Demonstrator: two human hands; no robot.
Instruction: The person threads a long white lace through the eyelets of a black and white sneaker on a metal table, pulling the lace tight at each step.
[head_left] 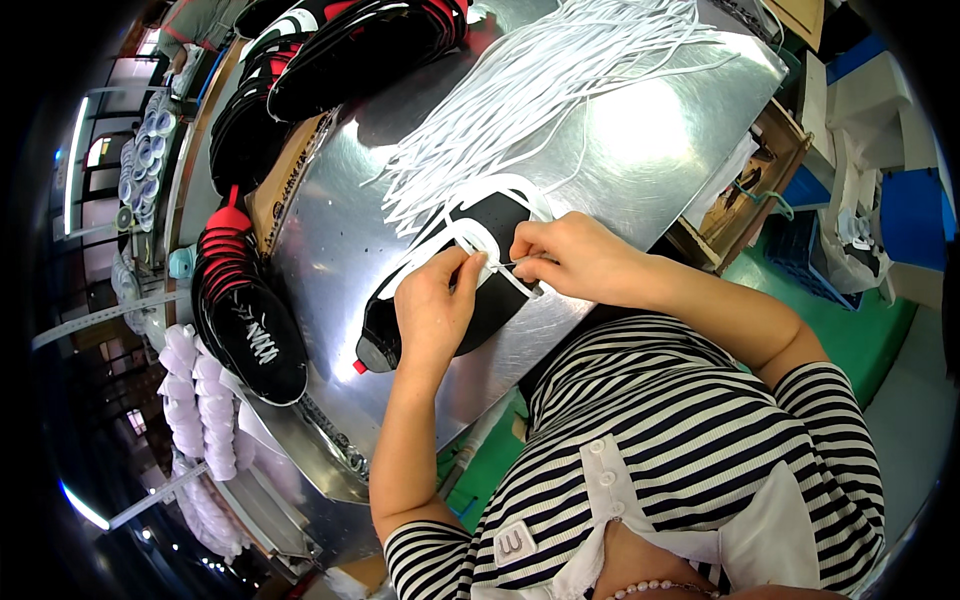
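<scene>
A black shoe [490, 315] with white strips across its upper lies on the metal table before me, its red heel tab toward the lower left. Over its opening, my left hand [435, 305] pinches a white shoelace [515, 283] between thumb and forefinger. My right hand [570, 255] is closed just beside it, thumb and finger pinching a thin pale strand that looks like part of the same lace. The fingertips of both hands nearly meet. Beyond the shoe, a large bundle of loose white shoelaces [560, 80] is spread over the tabletop.
Several black and red shoes [250, 310] line the left and far sides of the metal table [330, 250]. An open wooden drawer [745, 190] juts out at the right. Farther right are a blue crate [810, 260] and boxes. White stacked pieces [195, 390] hang at the left.
</scene>
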